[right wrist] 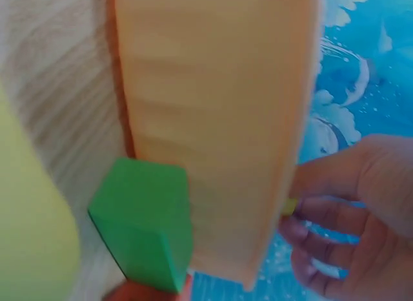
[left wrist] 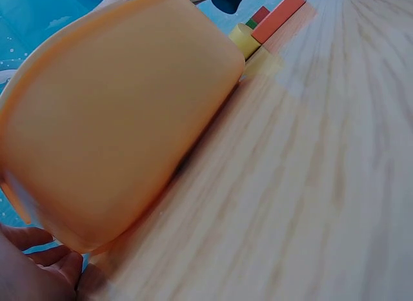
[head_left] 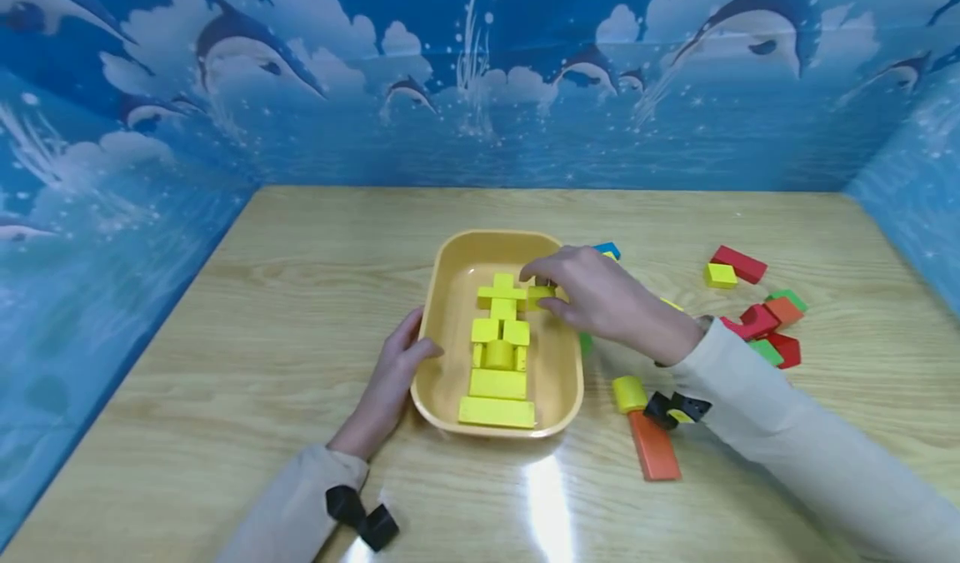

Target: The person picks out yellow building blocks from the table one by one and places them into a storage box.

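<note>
A yellow plastic tray lies on the table with several yellow blocks arranged in an upright column inside it. At the tray's left side, my left hand grips the rim, thumb over the edge and fingers against the outer wall. My right hand reaches over the right rim and pinches a small yellow block between thumb and fingers, right beside the column's upper part. In the right wrist view only a bit of that block shows between the fingertips. A green block stands just outside the tray wall.
Right of the tray lie a yellow cylinder and an orange-red block. Farther right are a red block, a yellow cube and a cluster of red and green blocks, partly behind the right sleeve. A dolphin-print backdrop borders the table.
</note>
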The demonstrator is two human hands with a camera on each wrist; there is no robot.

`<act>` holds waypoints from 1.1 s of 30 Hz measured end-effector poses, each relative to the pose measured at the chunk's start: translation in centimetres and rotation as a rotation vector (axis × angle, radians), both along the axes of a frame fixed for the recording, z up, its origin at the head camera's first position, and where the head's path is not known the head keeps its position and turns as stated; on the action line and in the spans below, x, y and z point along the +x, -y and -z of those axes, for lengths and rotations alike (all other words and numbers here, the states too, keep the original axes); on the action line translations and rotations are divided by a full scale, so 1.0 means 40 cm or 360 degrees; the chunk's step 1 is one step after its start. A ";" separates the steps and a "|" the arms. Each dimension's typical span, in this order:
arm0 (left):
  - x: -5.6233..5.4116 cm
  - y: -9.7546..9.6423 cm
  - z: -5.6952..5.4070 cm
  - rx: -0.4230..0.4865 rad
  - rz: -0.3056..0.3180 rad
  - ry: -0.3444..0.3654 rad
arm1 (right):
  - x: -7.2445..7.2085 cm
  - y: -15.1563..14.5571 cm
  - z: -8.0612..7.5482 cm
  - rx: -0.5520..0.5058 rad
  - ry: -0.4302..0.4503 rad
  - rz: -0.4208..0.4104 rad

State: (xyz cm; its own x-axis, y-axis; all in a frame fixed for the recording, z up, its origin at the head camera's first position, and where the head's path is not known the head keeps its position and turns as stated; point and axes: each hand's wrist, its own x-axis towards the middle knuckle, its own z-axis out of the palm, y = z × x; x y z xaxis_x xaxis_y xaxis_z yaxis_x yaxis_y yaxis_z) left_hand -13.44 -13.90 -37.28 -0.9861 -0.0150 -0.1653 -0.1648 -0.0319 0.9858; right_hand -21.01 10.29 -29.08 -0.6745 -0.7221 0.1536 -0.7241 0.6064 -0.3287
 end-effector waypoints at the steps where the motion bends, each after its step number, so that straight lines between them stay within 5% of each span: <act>1: -0.001 -0.001 0.001 0.0000 0.0001 -0.0003 | -0.001 0.005 0.004 0.0018 -0.0008 0.0022; 12: -0.002 -0.001 -0.002 -0.0019 0.0012 -0.0015 | 0.010 0.032 0.038 0.0167 0.0029 0.0258; 22: -0.001 0.000 -0.002 -0.0022 0.0020 -0.0012 | 0.017 0.030 0.049 0.0192 0.0100 0.0191; 33: 0.000 0.003 -0.001 -0.0046 0.0022 -0.0009 | 0.016 0.035 0.059 0.0159 0.0010 0.0120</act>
State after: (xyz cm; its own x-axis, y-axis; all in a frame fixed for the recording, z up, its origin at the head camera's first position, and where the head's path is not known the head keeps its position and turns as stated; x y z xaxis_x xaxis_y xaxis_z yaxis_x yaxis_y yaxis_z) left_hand -13.45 -14.02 -37.22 -0.9871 -0.0062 -0.1597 -0.1597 -0.0012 0.9872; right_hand -20.39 8.90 -31.43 -0.7283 -0.6807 0.0791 -0.6732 0.6890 -0.2685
